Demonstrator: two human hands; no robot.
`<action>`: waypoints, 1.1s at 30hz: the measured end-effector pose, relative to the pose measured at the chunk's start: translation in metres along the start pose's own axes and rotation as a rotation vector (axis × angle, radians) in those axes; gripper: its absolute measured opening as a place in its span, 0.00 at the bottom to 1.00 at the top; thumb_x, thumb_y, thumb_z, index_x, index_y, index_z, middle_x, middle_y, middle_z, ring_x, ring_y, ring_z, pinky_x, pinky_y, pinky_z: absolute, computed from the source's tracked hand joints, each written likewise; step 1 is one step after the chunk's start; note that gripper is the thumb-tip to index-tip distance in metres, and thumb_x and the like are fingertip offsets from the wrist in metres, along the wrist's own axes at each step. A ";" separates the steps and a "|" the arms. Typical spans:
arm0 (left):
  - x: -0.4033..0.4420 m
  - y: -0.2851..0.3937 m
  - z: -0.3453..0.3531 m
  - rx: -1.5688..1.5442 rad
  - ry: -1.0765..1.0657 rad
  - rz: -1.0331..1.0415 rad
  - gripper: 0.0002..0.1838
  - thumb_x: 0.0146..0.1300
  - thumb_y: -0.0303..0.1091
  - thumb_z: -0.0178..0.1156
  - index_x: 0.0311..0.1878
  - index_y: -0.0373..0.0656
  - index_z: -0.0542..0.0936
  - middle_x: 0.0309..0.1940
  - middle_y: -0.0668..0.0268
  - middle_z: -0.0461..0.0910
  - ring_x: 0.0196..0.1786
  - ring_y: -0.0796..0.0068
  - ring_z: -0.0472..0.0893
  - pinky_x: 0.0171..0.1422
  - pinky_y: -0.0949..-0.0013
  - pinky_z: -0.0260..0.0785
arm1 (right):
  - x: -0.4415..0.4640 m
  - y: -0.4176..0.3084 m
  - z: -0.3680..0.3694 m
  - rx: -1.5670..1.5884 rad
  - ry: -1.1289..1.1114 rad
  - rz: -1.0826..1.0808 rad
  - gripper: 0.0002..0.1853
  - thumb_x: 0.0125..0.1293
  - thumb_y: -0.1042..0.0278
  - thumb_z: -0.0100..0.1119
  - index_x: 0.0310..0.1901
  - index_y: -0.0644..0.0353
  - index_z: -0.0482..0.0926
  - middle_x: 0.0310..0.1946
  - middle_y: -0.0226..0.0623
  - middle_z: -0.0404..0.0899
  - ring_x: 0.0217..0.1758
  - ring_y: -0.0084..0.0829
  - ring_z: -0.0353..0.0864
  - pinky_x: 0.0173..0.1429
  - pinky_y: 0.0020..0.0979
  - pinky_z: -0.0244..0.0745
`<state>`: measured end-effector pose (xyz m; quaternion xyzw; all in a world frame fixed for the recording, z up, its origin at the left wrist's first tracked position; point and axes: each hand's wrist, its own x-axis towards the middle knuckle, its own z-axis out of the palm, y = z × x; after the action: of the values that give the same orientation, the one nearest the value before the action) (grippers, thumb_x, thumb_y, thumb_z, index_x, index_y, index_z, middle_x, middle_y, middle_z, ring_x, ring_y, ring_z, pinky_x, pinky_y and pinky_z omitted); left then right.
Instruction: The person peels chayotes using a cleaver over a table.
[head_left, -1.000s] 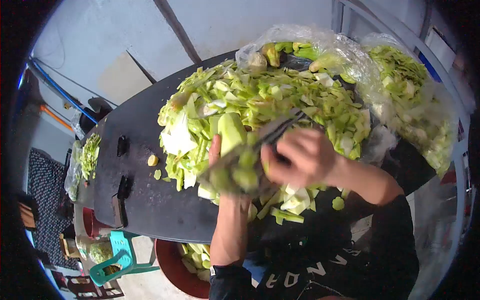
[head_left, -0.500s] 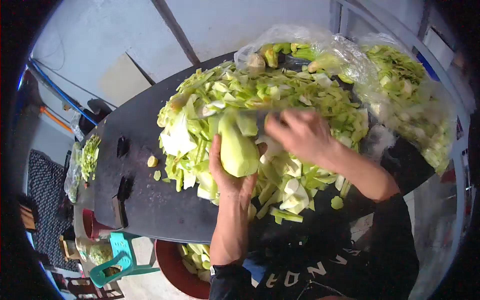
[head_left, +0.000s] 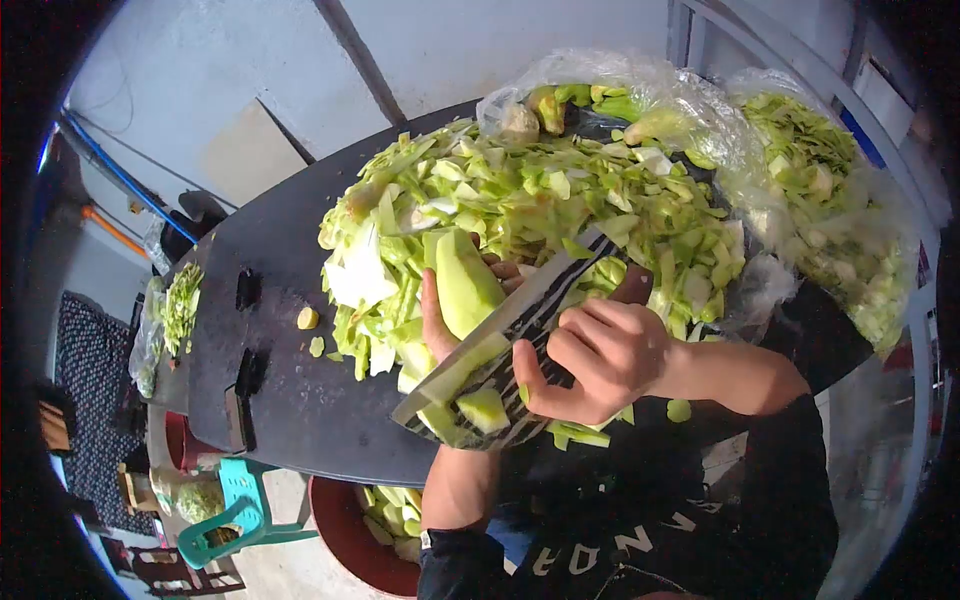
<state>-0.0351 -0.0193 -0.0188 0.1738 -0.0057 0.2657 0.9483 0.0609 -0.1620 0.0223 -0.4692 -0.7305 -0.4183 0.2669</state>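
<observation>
My left hand (head_left: pixel 436 325) is wrapped around a peeled, pale green gourd-shaped vegetable (head_left: pixel 467 285), held upright above the table. In my right hand (head_left: pixel 605 360) is a large knife (head_left: pixel 525 325), its broad blade slanting across the lower part of the vegetable and in front of my left wrist. Slices of green peel (head_left: pixel 484 408) cling to the blade. Most of my left palm is hidden behind the knife. Behind both hands lies a big heap of green and white peelings (head_left: pixel 540 190).
The heap sits on a dark table (head_left: pixel 290 400). Clear plastic bags (head_left: pixel 820 200) of greens stand at the right. A red tub (head_left: pixel 335 535) with pale pieces is below the front edge, beside a teal stool (head_left: pixel 243 500). A cut yellowish end (head_left: pixel 307 318) lies at left.
My right hand has brought the knife down and toward me, from beside the vegetable's top to its lower part. My left hand has stayed in place, with the vegetable tilted somewhat.
</observation>
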 end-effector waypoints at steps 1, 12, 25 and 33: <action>0.001 0.000 -0.001 -0.088 -0.076 -0.037 0.28 0.69 0.59 0.48 0.56 0.43 0.75 0.43 0.59 0.79 0.47 0.65 0.78 0.53 0.58 0.73 | 0.000 -0.002 0.001 0.011 0.011 -0.003 0.09 0.50 0.72 0.60 0.35 0.56 0.78 0.18 0.24 0.58 0.19 0.23 0.66 0.20 0.20 0.60; -0.006 -0.006 0.027 0.024 0.281 0.187 0.26 0.72 0.54 0.46 0.60 0.44 0.75 0.52 0.62 0.80 0.55 0.66 0.79 0.62 0.60 0.71 | -0.019 0.035 0.015 -0.122 -0.155 0.167 0.10 0.53 0.66 0.60 0.38 0.55 0.79 0.20 0.26 0.64 0.21 0.23 0.73 0.22 0.25 0.73; -0.010 -0.004 0.019 0.088 0.074 0.161 0.29 0.72 0.52 0.44 0.67 0.42 0.69 0.61 0.60 0.75 0.59 0.60 0.77 0.65 0.54 0.71 | -0.018 0.027 0.014 -0.073 -0.233 0.280 0.11 0.54 0.68 0.58 0.40 0.56 0.77 0.20 0.29 0.67 0.20 0.27 0.76 0.22 0.27 0.74; -0.003 -0.001 0.022 -0.112 0.035 0.058 0.25 0.72 0.51 0.48 0.56 0.38 0.75 0.43 0.55 0.76 0.46 0.61 0.74 0.51 0.60 0.72 | -0.034 0.062 0.023 -0.143 -0.420 0.589 0.12 0.60 0.73 0.53 0.46 0.54 0.73 0.29 0.42 0.77 0.28 0.44 0.84 0.25 0.41 0.78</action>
<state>-0.0351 -0.0292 0.0013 0.1156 -0.0089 0.2953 0.9484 0.1314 -0.1443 0.0065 -0.7525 -0.5719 -0.2680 0.1867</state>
